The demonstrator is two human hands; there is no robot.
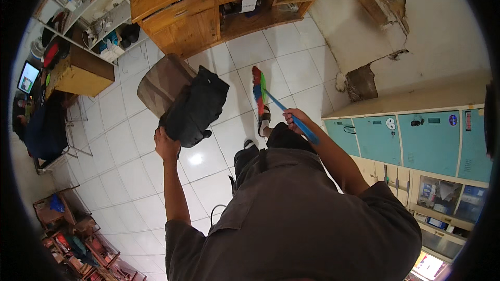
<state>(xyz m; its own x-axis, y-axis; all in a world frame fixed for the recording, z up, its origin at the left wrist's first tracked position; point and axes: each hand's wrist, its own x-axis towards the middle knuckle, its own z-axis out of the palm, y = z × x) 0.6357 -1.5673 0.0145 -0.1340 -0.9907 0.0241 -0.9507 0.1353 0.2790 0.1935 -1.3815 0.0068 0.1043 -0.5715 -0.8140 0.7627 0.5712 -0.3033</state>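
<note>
My right hand (298, 120) is closed around the blue handle of a broom (284, 108). The broom's head, with red and blue bristles and a green part, hangs down near my sandalled foot (265, 119). To the left, my left hand (166, 144) grips the near edge of what looks like a chair (162, 84) with a brown seat. A black cloth or garment (195, 108) drapes over its near side, partly under my fingers. The chair's legs are hidden.
A wooden cabinet (182, 26) stands ahead. Teal-doored lockers (429, 138) line the right, below a wall with broken plaster (385, 10). At left are a person in dark clothes (44, 130) by a screen (28, 77), a yellow-brown desk (83, 73) and a cluttered rack (78, 234). White tiles (125, 177) cover the floor.
</note>
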